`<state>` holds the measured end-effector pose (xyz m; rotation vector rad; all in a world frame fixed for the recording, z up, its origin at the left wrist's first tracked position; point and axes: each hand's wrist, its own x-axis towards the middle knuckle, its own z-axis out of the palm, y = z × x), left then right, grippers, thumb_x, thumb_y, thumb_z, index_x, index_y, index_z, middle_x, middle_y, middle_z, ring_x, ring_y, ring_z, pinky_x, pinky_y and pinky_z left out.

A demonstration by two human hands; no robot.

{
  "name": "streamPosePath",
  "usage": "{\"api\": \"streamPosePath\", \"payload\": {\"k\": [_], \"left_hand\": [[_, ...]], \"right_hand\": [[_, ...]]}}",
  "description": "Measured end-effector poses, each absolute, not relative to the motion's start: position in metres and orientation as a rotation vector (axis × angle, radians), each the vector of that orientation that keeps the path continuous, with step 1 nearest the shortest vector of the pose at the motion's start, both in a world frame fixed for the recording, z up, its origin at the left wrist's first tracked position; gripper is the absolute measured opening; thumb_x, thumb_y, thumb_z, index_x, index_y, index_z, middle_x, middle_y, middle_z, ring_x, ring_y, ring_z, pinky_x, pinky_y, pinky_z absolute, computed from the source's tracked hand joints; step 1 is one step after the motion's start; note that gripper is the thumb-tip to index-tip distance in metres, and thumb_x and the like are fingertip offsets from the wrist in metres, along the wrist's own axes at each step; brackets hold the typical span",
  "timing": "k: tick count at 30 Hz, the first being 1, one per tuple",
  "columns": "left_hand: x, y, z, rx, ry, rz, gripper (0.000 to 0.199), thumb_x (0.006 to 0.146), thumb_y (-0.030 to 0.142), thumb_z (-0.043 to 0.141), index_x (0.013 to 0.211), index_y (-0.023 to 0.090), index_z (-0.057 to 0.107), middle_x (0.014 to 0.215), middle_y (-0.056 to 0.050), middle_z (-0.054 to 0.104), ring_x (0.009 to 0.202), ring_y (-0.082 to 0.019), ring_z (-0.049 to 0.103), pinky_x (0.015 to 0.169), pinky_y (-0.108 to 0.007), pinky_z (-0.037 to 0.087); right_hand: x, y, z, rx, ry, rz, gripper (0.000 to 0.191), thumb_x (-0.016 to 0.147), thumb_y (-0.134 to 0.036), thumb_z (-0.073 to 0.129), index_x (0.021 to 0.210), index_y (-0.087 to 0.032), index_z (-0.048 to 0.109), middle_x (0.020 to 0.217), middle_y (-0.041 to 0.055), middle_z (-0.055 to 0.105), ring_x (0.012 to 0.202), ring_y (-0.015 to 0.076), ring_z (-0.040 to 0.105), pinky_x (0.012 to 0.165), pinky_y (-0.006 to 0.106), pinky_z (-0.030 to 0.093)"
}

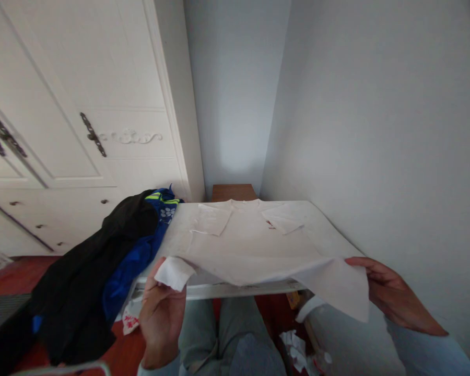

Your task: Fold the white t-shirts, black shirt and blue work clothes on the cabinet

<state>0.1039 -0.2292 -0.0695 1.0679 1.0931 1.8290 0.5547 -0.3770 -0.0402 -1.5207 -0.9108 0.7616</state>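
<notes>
A white T-shirt (250, 243) lies spread on a white table (317, 219), its collar at the far edge and a small dark print on the chest. Both short sleeves lie on the tabletop. My left hand (162, 313) grips the near left corner of the hem, with a flap of cloth folded over the fingers. At the near right corner, my right hand (387, 287) pinches the hem, and a corner of cloth hangs below it. The hem is lifted and sags between the two hands over the table's front edge.
A black garment (78, 261) and a blue one (129, 266) hang over the table's left side. A white wardrobe (141, 78) stands at the left, grey walls (368, 115) behind and right. A brown wooden surface (233, 192) shows beyond the table. Crumpled paper (293, 347) lies below.
</notes>
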Motion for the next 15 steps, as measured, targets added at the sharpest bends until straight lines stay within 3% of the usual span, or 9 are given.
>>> {"api": "streamPosePath", "payload": {"k": [5, 8, 11, 13, 15], "left_hand": [[0.122, -0.206, -0.045, 1.187, 1.267, 1.848, 0.032, 0.064, 0.033, 0.079, 0.094, 0.022, 0.079, 0.083, -0.003, 0.078, 0.071, -0.02, 0.072, 0.065, -0.029, 0.061], [0.114, -0.199, -0.032, 1.395, 1.302, 1.773, 0.02, 0.063, 0.03, 0.075, 0.081, 0.022, 0.081, 0.079, -0.002, 0.078, 0.068, -0.02, 0.07, 0.06, -0.027, 0.057], [0.098, -0.194, -0.024, 1.322, 1.291, 1.801, 0.019, 0.062, 0.026, 0.071, 0.078, 0.021, 0.08, 0.054, 0.003, 0.066, 0.044, -0.013, 0.053, 0.041, -0.022, 0.042], [0.09, -0.183, -0.019, 1.238, 1.239, 1.859, 0.018, 0.059, 0.024, 0.073, 0.075, 0.02, 0.079, 0.049, 0.006, 0.059, 0.041, -0.01, 0.044, 0.039, -0.021, 0.035], [0.09, -0.16, -0.009, 1.243, 1.168, 1.912, 0.015, 0.058, 0.024, 0.074, 0.072, 0.019, 0.076, 0.056, 0.005, 0.062, 0.048, -0.011, 0.047, 0.045, -0.022, 0.038]], "right_hand": [[0.557, -0.35, -0.012, -1.662, -1.287, 0.496, 0.043, 0.061, -0.064, 0.083, 0.081, -0.026, 0.082, 0.091, 0.0111, 0.079, 0.084, 0.0304, 0.074, 0.08, 0.041, 0.062], [0.559, -0.342, 0.003, -1.61, -1.386, 0.347, 0.04, 0.063, -0.068, 0.079, 0.072, -0.03, 0.082, 0.081, 0.0099, 0.076, 0.079, 0.0281, 0.072, 0.072, 0.038, 0.061], [0.568, -0.34, 0.01, -1.465, -1.401, 0.31, 0.029, 0.067, -0.061, 0.082, 0.071, -0.032, 0.081, 0.076, 0.0072, 0.07, 0.069, 0.0226, 0.067, 0.058, 0.032, 0.055], [0.577, -0.333, 0.013, -1.373, -1.364, 0.327, 0.023, 0.067, -0.054, 0.084, 0.069, -0.032, 0.08, 0.08, 0.0062, 0.067, 0.071, 0.0214, 0.065, 0.059, 0.031, 0.054], [0.588, -0.313, 0.013, -1.312, -1.302, 0.35, 0.024, 0.066, -0.052, 0.084, 0.068, -0.029, 0.077, 0.089, 0.0074, 0.069, 0.081, 0.0233, 0.066, 0.066, 0.032, 0.055]]}}
